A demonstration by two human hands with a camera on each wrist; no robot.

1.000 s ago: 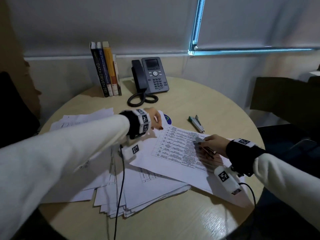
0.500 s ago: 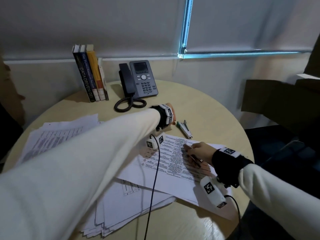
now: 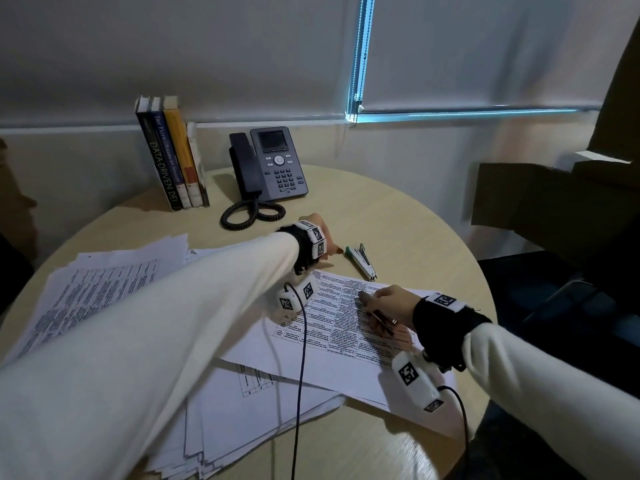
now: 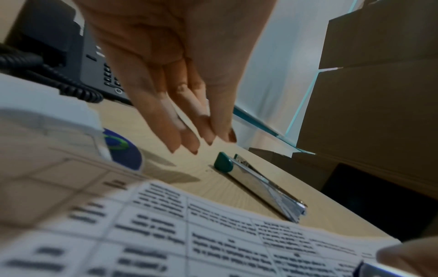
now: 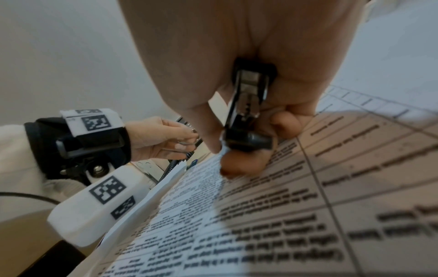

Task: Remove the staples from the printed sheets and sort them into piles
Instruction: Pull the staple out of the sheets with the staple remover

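A printed sheet with a table [image 3: 329, 323] lies on top of a fanned stack of papers [image 3: 242, 410]. My right hand [image 3: 369, 301] rests on this sheet and grips a small black staple remover [image 3: 381, 318], seen close up as the black staple remover [image 5: 249, 112] between thumb and curled fingers. My left hand [image 3: 336, 250] reaches past the sheet's far corner. Its straight, close-set fingers [image 4: 189, 142] hang just above the table beside the green end of a metal stapler [image 4: 260, 187]. I see nothing between them.
A second spread of printed sheets [image 3: 104, 289] lies at the left of the round table [image 3: 415, 220]. A desk phone [image 3: 273, 164] and upright books [image 3: 169, 154] stand at the back. A blue round disc [image 4: 123, 150] peeks from under the papers. Dark furniture [image 3: 554, 195] stands right.
My left hand has moved from the sheet's far corner to the right, toward the stapler's green end. The right hand has stayed on the sheet with the staple remover.
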